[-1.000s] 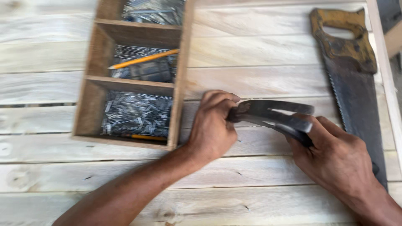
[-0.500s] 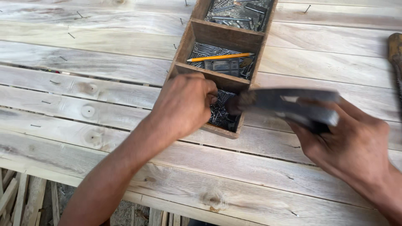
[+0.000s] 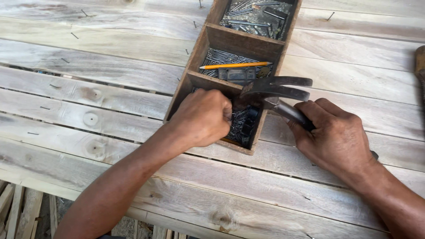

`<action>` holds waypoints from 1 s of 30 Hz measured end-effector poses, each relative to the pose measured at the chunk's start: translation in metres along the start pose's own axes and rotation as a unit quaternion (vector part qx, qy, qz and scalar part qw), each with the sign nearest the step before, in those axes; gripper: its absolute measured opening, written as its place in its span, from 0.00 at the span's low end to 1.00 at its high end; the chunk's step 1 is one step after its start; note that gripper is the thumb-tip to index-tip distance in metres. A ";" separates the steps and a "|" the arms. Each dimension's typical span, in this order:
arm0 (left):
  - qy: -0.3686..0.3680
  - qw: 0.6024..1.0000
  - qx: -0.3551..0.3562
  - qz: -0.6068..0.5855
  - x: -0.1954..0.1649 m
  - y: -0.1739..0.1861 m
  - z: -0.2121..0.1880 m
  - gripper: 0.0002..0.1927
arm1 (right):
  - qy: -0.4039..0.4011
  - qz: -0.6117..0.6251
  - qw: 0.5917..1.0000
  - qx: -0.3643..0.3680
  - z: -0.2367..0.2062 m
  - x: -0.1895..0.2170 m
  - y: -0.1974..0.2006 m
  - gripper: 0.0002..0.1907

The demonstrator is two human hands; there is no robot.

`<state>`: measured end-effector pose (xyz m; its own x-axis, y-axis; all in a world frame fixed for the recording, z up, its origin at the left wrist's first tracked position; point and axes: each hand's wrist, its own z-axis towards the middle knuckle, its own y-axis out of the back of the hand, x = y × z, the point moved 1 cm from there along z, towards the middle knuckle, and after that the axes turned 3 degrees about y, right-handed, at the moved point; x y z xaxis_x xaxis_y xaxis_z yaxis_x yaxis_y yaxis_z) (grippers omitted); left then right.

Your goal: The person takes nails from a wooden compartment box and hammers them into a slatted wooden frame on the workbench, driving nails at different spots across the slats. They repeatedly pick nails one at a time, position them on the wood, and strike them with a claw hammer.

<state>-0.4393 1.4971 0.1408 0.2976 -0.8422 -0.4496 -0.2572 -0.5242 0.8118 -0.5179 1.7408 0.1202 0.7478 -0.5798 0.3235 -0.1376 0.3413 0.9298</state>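
Observation:
A wooden compartment box (image 3: 208,40) lies on a plank table (image 3: 88,71), its sections filled with dark nails (image 3: 241,126). My left hand (image 3: 201,117) is down in the nearest compartment, fingers curled into the nails; whether it has any pinched is hidden. My right hand (image 3: 336,137) grips the handle of a claw hammer (image 3: 274,90), whose metal head hangs over the nearest compartment, just right of my left hand. A yellow pencil (image 3: 234,65) rests across the middle compartment.
Small nails stick up from or lie on the planks at the far left (image 3: 74,35). A saw handle (image 3: 419,66) shows at the right edge. The table's near edge runs along the bottom left, with stacked wood slats (image 3: 17,208) below it.
The view has swung right and closer. My left hand has moved from beside the hammer head into the nearest nail compartment. The hammer has stayed in my right hand, now over the box.

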 end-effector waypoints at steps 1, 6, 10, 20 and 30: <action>-0.009 1.000 -0.001 -0.017 0.001 0.000 -0.001 0.05 | -0.010 0.007 1.000 0.001 -0.001 -0.001 -0.001 0.10; 0.034 0.993 0.024 -0.108 0.008 0.005 -0.002 0.06 | -0.007 0.045 0.998 -0.031 -0.002 -0.003 0.002 0.10; 0.013 0.959 0.059 -0.276 0.012 0.009 0.002 0.05 | 0.012 0.060 0.995 -0.080 -0.001 -0.002 0.012 0.09; -0.092 0.927 -0.091 -0.351 -0.001 0.001 -0.013 0.06 | 0.005 0.026 0.995 -0.101 -0.003 -0.004 0.039 0.10; -0.227 0.874 -0.141 -0.406 -0.071 -0.041 -0.007 0.13 | -0.019 -0.112 0.984 -0.141 -0.020 -0.007 0.116 0.10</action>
<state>-0.4433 1.5793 0.1418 -0.1359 -0.2029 -0.9697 0.1259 -0.9744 0.1862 -0.5264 1.7990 0.2222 0.7131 -0.6894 0.1272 0.2169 0.3896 0.8951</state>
